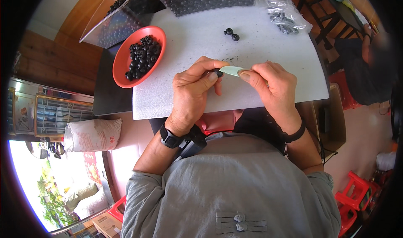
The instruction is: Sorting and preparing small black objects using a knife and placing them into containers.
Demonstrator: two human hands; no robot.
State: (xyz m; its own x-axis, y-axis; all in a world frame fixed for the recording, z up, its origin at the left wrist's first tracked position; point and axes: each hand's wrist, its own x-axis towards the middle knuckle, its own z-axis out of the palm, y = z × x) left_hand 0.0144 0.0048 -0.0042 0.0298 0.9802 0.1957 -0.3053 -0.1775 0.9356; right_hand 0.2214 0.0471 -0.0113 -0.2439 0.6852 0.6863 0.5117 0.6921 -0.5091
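Note:
Over the white foam sheet [180, 32], my left hand [195, 85] pinches a small round black part [218, 72] between thumb and fingers. My right hand [273, 83] grips a pale green knife [232, 70], its blade pointing left and meeting the black part. To the left stands an orange-red bowl [119, 72] holding several shiny black parts of the same sort [145, 55]. A few more black parts [231, 34] lie on the sheet beyond my hands. Dark crumbs are scattered around there too.
Clear bins full of black parts, one at the far left [113, 28] and one at the back [210, 1], line the table. A clear plastic bag [285, 13] lies at the back right. At the right sits another person [365, 66]. A cardboard box [336, 120] stands right of my legs.

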